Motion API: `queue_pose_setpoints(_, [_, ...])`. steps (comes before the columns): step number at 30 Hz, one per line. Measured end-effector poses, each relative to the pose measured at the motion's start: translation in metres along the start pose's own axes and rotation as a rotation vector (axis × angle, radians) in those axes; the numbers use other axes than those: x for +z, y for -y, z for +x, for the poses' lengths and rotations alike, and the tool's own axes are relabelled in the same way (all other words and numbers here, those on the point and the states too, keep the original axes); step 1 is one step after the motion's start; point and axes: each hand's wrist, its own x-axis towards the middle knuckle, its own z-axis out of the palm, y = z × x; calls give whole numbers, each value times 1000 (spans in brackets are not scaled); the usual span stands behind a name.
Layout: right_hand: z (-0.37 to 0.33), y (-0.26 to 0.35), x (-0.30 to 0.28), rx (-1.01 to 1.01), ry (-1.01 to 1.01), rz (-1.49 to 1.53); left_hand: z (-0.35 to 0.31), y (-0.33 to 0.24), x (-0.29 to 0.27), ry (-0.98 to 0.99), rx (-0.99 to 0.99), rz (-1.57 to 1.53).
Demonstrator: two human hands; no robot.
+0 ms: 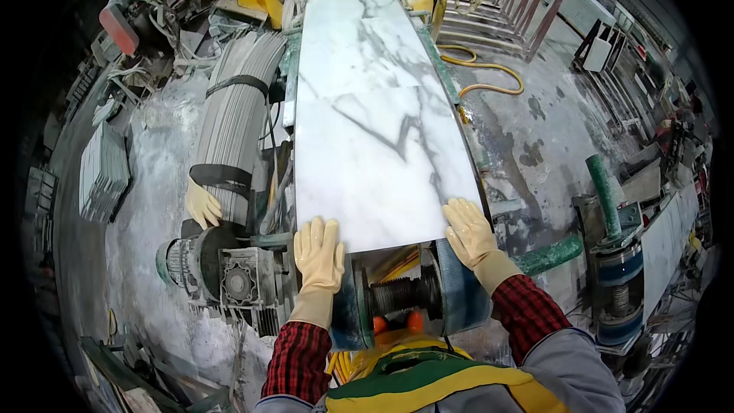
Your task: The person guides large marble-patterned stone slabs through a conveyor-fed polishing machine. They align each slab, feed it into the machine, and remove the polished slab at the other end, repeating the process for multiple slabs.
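A white marble slab (pixel 375 176) with grey veins lies flat on a conveyor with two blue belts (pixel 465 291). My left hand (pixel 319 254), in a cream rubber glove, rests at the slab's near left corner with its fingers stretched forward. At the near right corner, my right hand (pixel 469 231) wears a matching glove and lies with flat, extended fingers on the slab's edge. Neither hand is closed around anything. Beyond a thin seam, a second veined marble slab (pixel 355 38) continues up the line. Between the belts, below the slab's near edge, shows a dark ribbed roller (pixel 404 296).
Left of the conveyor stand a strapped bundle of grey strips (pixel 237 115), a loose cream glove (pixel 202 203) and a motor with gearbox (pixel 229 271). On the right are a green roller (pixel 549 255), a green post (pixel 604 195), a yellow hose (pixel 489 66) and a metal rack (pixel 497 11).
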Motion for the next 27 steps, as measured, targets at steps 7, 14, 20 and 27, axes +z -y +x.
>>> queue_pose_setpoints(7, [-2,12,-17,28,-106,-113,3,-10,-5,-81,38,27])
queue_pose_setpoints(14, [-4,14,-18,-39,-208,-15,-14,3,8,-123,57,95])
queue_pose_setpoints(20, [-7,16,-20,19,-207,-7,-9,-19,-26,74,-9,17])
queue_pose_setpoints(27, [-11,23,-27,88,-149,-123,-24,-3,1,-62,62,-5])
